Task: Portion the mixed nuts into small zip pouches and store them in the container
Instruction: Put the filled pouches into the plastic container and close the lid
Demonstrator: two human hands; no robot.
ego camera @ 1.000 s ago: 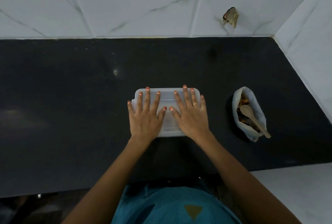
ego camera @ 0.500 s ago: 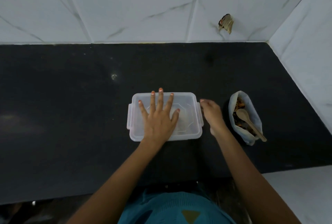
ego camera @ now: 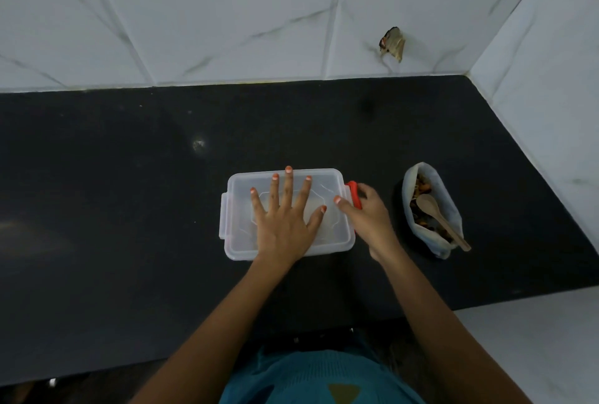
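A: Hands first?

B: Left hand (ego camera: 283, 225) laid flat, fingers straight and splayed wide, pressing on the lid of the clear rectangular plastic container (ego camera: 240, 196). Right hand (ego camera: 366, 212) curled narrow at the container's right short end, gripping the red plastic latch (ego camera: 355, 193), thumb tip on the lid edge.

A: Latch snapped down or lifted?

B: Cannot tell. Partly hidden by the fingers.

A: Lie of the container?

B: Centred between the hands, on the black stone counter (ego camera: 129, 209). Long axis left to right, parallel to the near edge, with one latch on each short end. Clear plastic latch (ego camera: 223, 220) at the left end untouched, apart from the left hand but nearer to it than to the right.

A: Contents?

B: Not readable through the cloudy lid. No zip pouches in view outside it.

A: Further out?

B: Open white plastic bag of mixed nuts (ego camera: 449, 209) right of the right hand, apart from the container, with a wooden spoon (ego camera: 437, 219) resting in it, handle pointing near and right. White marbled tile wall (ego camera: 227, 15) at the far side.

A: Judgement?

B: Probably at the latching stage. Left end best reached by the left hand.
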